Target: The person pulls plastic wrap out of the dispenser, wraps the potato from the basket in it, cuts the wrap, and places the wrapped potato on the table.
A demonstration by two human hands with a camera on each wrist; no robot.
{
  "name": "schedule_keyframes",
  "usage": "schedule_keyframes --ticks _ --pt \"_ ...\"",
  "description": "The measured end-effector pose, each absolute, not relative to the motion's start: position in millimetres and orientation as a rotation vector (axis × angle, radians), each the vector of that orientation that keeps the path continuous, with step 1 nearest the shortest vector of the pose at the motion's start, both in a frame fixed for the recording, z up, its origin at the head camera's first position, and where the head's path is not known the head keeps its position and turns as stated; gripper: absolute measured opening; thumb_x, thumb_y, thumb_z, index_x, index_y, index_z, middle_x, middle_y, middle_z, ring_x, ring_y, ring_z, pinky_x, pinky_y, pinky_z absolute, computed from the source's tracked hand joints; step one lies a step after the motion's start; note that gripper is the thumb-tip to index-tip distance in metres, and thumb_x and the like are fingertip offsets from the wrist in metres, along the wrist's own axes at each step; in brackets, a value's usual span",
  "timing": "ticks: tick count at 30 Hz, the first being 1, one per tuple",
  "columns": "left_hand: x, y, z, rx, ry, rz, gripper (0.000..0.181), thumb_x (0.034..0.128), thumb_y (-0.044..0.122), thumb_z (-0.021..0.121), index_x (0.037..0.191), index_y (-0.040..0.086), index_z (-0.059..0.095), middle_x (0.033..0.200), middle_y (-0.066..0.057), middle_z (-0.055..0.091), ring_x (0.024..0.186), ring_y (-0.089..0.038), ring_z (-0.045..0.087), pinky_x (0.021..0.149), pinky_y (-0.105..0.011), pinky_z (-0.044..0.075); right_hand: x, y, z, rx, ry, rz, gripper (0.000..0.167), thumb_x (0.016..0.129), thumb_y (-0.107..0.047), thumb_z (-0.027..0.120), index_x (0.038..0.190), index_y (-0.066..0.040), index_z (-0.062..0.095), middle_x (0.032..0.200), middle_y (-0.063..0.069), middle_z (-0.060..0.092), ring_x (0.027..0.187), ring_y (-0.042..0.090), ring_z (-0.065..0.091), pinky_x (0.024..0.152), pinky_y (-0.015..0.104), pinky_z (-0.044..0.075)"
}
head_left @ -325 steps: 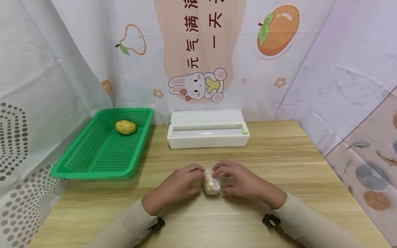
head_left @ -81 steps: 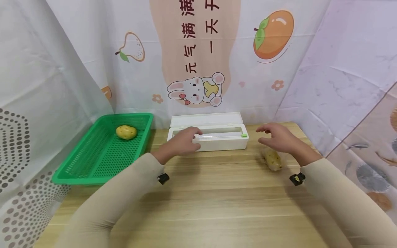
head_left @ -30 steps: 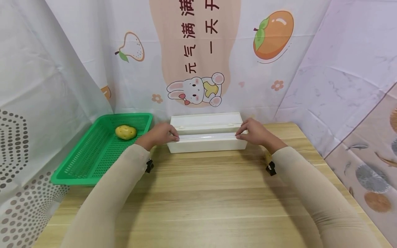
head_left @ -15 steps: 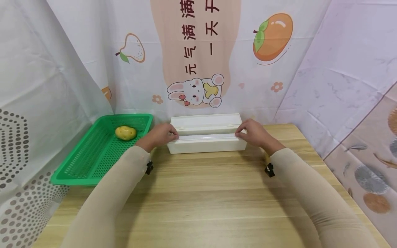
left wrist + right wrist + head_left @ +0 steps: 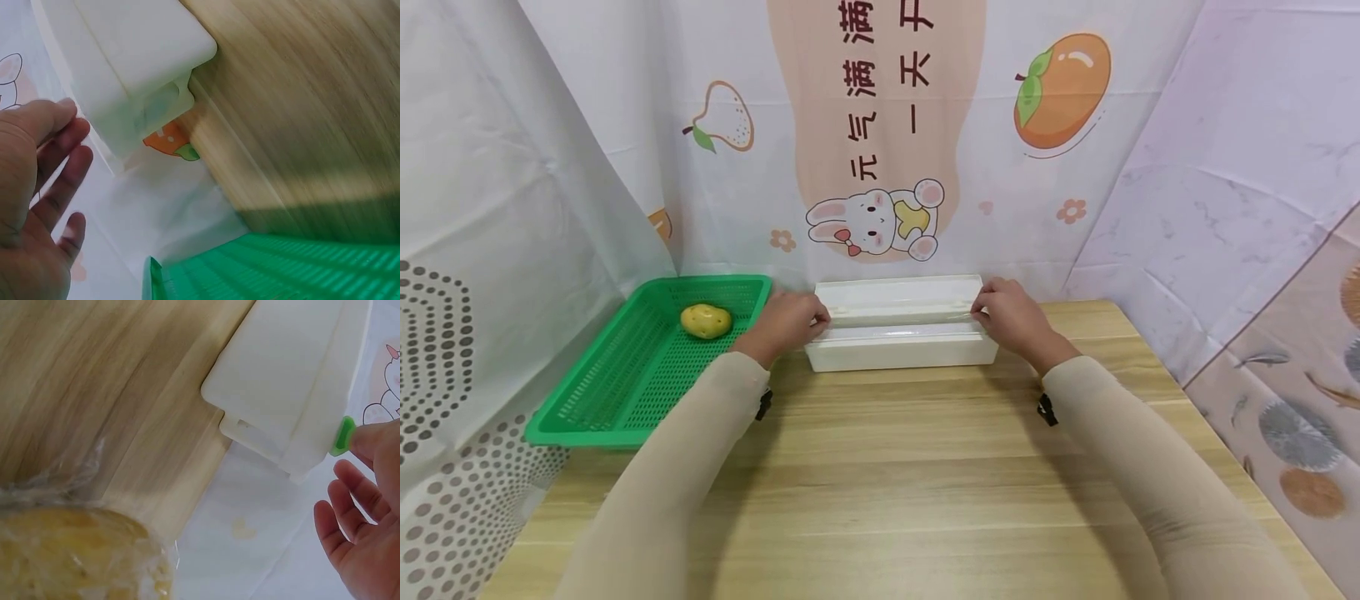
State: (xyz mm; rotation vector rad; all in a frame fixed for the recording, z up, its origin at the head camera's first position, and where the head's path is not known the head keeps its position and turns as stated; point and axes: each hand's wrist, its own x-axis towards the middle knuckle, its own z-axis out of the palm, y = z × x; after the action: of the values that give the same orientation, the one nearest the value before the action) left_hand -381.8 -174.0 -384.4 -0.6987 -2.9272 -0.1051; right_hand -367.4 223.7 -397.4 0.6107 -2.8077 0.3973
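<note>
Wood-grain table point(image 5: 880, 475), patterned white cloth point(image 5: 737, 208) behind | long white plastic box point(image 5: 902, 357) at back, lid point(image 5: 902, 290) raised | left hand point(image 5: 786, 321) and right hand point(image 5: 1011, 317) at its ends, each pinching clear plastic film point(image 5: 901, 330) | green mesh plastic basket point(image 5: 595, 437) left, holding yellow oval potato point(image 5: 706, 321)

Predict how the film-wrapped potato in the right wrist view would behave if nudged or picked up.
The film-wrapped potato looks rounded, so it could roll or rock when nudged. The loose film along its edge may drag, and its sheen suggests a slippery grip.
</note>
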Motion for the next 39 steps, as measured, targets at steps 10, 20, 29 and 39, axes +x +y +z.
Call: schedule_keyframes --ticks 10,20,29,39 --pt "-381 -168 -382 -0.543 -2.917 -0.071 0.015 0.1002 0.025 0.068 0.094 0.018 0.08 0.092 0.001 0.075 0.09 -0.023 0.063 0.098 -0.053 0.039 -370 224 -397 0.548 -2.831 0.278 0.014 0.101 -0.014 0.066 0.105 -0.005 0.077 0.127 0.017 0.058 0.111 0.037 0.052 0.094 0.049 0.05" --pt "-374 -166 -370 -0.481 -2.894 -0.095 0.015 0.1001 0.026 0.068 0.095 0.02 0.081 0.094 0.001 0.073 0.099 -0.025 0.06 0.096 -0.054 0.036 -370 226 -390 0.567 -2.769 0.121 0.014 0.104 -0.018 0.063 0.102 -0.008 0.072 0.128 0.016 0.057 0.112 0.039 0.05 0.089 0.05 0.048" --pt "-377 -172 -363 -0.487 -2.863 -0.082 0.013 0.099 0.03 0.07 0.097 0.023 0.08 0.098 0.002 0.074 0.102 -0.026 0.059 0.096 -0.052 0.036 -368 227 -376 0.535 -2.773 0.073 0.014 0.104 -0.021 0.063 0.1 -0.01 0.071 0.133 0.015 0.055 0.115 0.038 0.049 0.087 0.054 0.048" --pt "-375 -175 -349 -0.497 -2.827 -0.079 0.015 0.0992 0.03 0.069 0.098 0.022 0.082 0.099 0.002 0.074 0.104 -0.027 0.059 0.097 -0.053 0.036 -365 226 -360 0.484 -2.809 0.123 0.015 0.105 -0.021 0.06 0.104 -0.012 0.073 0.138 0.013 0.051 0.121 0.04 0.045 0.092 0.061 0.045"
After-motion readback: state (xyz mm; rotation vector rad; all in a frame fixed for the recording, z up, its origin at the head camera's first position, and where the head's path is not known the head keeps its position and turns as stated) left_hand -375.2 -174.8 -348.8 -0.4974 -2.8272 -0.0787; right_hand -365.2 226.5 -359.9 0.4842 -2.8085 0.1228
